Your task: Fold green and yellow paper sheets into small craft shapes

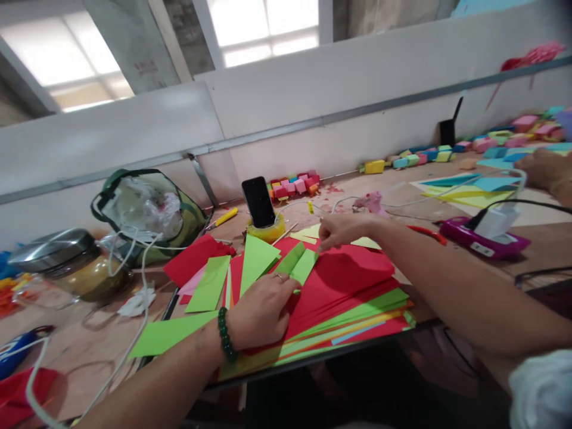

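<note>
A small folded piece of light green paper (306,266) lies on a stack of red sheets (346,277). My left hand (261,310), with a dark green bead bracelet and a ring, rests on the stack, its bent fingers gripping the near left part of the green piece. At the piece's upper right corner, my right hand (342,229) is closed, thumb and finger pinched at the edge; the exact grip is partly hidden. Other green pieces (209,285) lie left of my left hand. Below the red sheets, green, orange and blue paper edges show.
A black phone (259,202) leans upright on a yellow tape roll (267,229). Nearby are a yellow cutter (223,218), a pink glue gun (372,202), a purple power strip (485,237) with cables, a glass jar (71,268) and a green bag (147,208). Another person's hand (547,170) works at right.
</note>
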